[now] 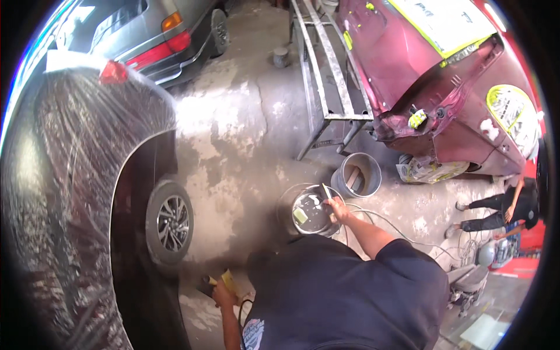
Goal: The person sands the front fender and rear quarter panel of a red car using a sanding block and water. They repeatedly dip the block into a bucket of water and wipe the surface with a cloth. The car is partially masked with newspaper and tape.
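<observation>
My right hand [335, 210] reaches over a round bucket [283, 211] and is closed on a thin pale strip [325, 190], seen edge-on. Inside the bucket is dark liquid with bright reflections, and a pale yellow-green block [300, 215], sponge-like, lies near its left side. Low on the left, my left hand [222, 294] is closed around a yellow piece [228, 282] whose exact kind I cannot make out. A dark rounded thing [206, 286] shows beside those fingers, close to the dark car's side. A black hose or cable [242, 307] curves next to my left wrist.
A second grey bucket [374, 175] stands beyond the first, near a metal stand [335, 81]. The plastic-covered dark car [64, 175] fills the left; a partly masked maroon car body [466, 140] is right. Hoses [402, 236] cross the floor. Another person [522, 201] stands far right.
</observation>
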The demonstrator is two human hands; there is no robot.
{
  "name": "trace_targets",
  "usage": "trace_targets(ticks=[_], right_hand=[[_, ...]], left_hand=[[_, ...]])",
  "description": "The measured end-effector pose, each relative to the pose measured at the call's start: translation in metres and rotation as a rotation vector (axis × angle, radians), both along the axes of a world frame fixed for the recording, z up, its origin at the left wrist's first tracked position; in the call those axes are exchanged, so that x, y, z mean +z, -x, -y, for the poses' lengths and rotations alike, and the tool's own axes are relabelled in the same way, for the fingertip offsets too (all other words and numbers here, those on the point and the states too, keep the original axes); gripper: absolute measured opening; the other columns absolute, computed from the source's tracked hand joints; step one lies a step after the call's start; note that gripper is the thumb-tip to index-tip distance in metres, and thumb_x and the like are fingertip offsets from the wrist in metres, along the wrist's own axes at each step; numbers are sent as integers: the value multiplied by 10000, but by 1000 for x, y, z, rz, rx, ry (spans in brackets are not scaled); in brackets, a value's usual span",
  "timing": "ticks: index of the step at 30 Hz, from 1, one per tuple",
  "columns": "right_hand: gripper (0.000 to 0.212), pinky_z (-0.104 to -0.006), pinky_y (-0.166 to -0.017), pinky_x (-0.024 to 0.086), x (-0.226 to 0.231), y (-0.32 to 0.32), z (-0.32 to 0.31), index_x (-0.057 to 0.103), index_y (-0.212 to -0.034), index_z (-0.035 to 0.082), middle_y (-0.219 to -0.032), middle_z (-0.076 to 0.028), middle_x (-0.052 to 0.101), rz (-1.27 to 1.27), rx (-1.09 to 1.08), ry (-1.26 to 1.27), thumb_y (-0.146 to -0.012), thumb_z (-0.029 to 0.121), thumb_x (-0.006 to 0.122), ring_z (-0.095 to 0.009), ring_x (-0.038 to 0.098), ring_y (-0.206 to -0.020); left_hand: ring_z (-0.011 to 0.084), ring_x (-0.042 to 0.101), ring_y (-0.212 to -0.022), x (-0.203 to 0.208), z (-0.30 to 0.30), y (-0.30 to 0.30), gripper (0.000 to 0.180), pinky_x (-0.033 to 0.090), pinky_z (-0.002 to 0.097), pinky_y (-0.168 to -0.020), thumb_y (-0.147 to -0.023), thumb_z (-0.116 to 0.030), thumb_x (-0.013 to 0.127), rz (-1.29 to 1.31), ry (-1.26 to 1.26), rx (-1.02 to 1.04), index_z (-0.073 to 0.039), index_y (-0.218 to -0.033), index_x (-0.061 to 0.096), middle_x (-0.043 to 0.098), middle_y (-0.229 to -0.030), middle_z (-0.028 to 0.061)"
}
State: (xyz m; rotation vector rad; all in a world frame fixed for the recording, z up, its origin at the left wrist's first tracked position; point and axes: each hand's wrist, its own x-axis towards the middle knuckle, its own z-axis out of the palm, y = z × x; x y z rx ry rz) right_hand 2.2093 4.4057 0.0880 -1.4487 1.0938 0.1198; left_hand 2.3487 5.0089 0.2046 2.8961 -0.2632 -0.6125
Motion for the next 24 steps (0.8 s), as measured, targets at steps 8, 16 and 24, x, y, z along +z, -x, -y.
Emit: trace_targets(ticks=[8,16,24], right_hand=[[750,-462,-1042,467,41,-147,-39,573,-1350,-10,-1340,-216,571,15,-223,48,-870,561,654,-332,556,-1269],[663,-427,-560,554,18,-300,-68,511,-1319,34,-1124,-167,643,-1,-478,2,-903,525,672,-275,708,-841],[573,-416,-482,500,70,-422,-16,544,-1282,36,-910,-133,642,42,-693,-48,-910,454,670,-235,621,-640]], left_hand=[[524,671,-911,19,121,-313,216,499,631,-797,-833,-110,705,101,150,-397,-61,-1027,624,698,-920,296],[500,671,-795,37,210,-525,207,511,621,-722,-837,-110,662,105,433,-702,-74,-1041,649,709,-840,247],[500,674,-827,38,361,-714,183,509,617,-720,-831,-80,643,163,583,-845,-80,-1013,630,700,-833,244]])
